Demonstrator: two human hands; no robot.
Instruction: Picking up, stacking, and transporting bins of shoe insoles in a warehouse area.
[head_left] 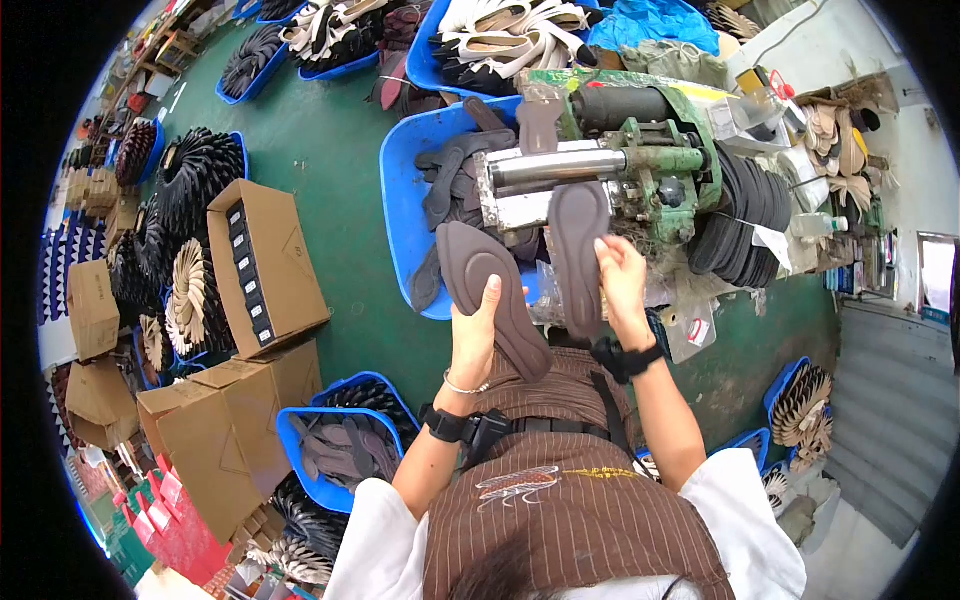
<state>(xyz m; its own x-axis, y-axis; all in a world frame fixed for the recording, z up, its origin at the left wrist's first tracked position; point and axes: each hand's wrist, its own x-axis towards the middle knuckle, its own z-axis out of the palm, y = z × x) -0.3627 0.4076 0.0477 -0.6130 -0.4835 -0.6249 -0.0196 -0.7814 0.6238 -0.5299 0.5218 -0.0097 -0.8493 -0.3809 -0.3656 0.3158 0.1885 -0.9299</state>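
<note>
- The left hand [478,322] grips a dark brown shoe sole [490,293]. Its fingers wrap around the sole's edge, and the sole is held up in front of the person.
- The right hand [621,280] holds a second brown sole [579,255] and presses it up against the green machine [640,160], just under the shiny metal roller [555,167].
- A blue tub [405,190] full of dark soles sits on the green floor [340,200], behind the hands.
- Brown cardboard boxes [265,265] stand to the left, near another blue tub [305,450] of soles.
</note>
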